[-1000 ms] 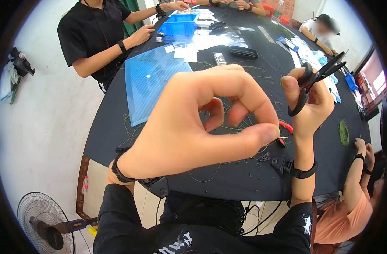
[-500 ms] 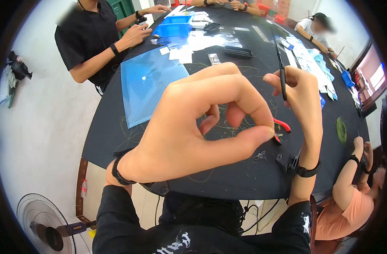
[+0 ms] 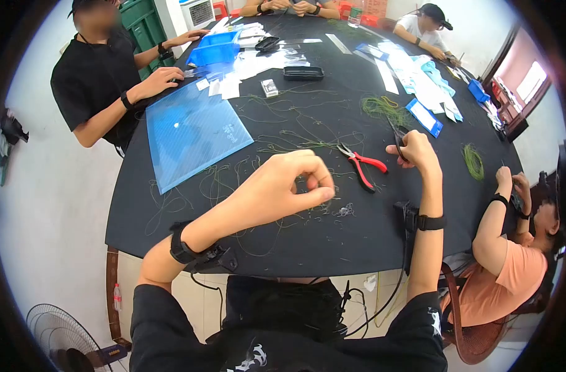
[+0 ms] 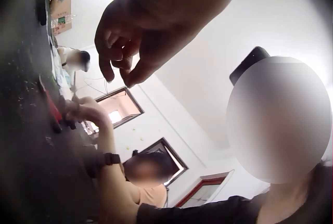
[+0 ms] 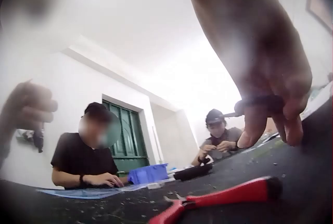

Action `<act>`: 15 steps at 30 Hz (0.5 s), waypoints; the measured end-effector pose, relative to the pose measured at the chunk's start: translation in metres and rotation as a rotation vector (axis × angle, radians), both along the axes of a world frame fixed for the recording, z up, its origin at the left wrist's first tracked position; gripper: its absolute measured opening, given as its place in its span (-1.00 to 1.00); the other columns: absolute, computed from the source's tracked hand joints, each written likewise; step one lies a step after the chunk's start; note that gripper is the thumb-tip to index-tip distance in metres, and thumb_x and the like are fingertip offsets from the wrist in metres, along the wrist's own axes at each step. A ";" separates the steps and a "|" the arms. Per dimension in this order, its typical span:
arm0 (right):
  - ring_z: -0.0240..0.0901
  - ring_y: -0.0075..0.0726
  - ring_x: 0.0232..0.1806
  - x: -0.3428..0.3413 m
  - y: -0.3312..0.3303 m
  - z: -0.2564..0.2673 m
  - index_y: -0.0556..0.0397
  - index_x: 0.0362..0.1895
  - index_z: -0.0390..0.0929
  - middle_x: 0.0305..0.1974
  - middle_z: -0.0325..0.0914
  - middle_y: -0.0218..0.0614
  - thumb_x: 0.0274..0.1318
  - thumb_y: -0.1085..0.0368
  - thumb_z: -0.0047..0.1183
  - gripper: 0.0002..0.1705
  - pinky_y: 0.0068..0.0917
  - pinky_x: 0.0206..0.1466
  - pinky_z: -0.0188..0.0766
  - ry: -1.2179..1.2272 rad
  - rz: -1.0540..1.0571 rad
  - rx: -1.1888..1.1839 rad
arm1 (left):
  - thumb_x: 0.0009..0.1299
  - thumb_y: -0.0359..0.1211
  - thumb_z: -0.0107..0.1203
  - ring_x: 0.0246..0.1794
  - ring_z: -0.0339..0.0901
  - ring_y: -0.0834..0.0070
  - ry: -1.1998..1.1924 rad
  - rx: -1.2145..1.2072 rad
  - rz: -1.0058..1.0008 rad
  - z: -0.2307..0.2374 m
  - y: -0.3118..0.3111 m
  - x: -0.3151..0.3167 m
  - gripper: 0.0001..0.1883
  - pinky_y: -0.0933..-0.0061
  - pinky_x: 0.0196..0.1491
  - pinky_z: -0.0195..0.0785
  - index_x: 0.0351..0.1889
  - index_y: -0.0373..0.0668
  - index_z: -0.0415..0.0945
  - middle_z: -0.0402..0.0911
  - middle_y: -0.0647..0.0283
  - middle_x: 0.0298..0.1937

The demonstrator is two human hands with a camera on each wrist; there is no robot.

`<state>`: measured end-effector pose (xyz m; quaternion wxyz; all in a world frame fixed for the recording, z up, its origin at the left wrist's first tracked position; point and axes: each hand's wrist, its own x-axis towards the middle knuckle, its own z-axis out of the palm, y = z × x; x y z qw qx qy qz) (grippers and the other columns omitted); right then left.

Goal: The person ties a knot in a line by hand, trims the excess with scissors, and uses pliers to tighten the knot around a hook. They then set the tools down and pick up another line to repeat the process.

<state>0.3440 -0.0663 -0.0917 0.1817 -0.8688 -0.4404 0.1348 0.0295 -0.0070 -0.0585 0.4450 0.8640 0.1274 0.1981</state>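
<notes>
In the head view my left hand point(image 3: 277, 186) is held over the near part of the black table, thumb and index fingertip pinched together. A thin line shows at those fingertips in the left wrist view; whatever small piece sits between them is mostly hidden. Farther right, my right hand point(image 3: 422, 152) grips black-handled scissors point(image 3: 397, 131), blades pointing away from me. The right wrist view shows the dark scissor handle point(image 5: 260, 103) between the fingers. Red-handled pliers point(image 3: 363, 166) lie between the two hands. A small pile of metal hooks point(image 3: 345, 211) is just right of my left fingertips.
Loose green line point(image 3: 295, 146) straggles across the table, with a coil point(image 3: 473, 162) at the right. A blue translucent folder point(image 3: 193, 136) lies at the left. Behind are a black tray point(image 3: 303, 73) and a blue bin point(image 3: 215, 49). Other people sit around the table.
My left hand has moved down and away from my face, towards the table. The right hand has lowered with the scissors, uncovering the pliers and hooks. The head view has shifted.
</notes>
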 end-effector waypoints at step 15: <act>0.53 -0.34 -0.68 -0.005 -0.002 -0.022 0.14 -0.73 0.52 -0.79 0.48 -0.29 -0.14 0.12 0.20 -0.64 -0.44 -0.47 0.46 -0.119 0.026 -0.051 | 0.23 -0.44 0.01 -0.12 0.41 0.10 -0.028 0.570 -0.210 -0.068 -0.006 0.124 -0.87 0.24 -0.06 0.27 -0.34 -0.29 0.31 0.35 0.03 -0.16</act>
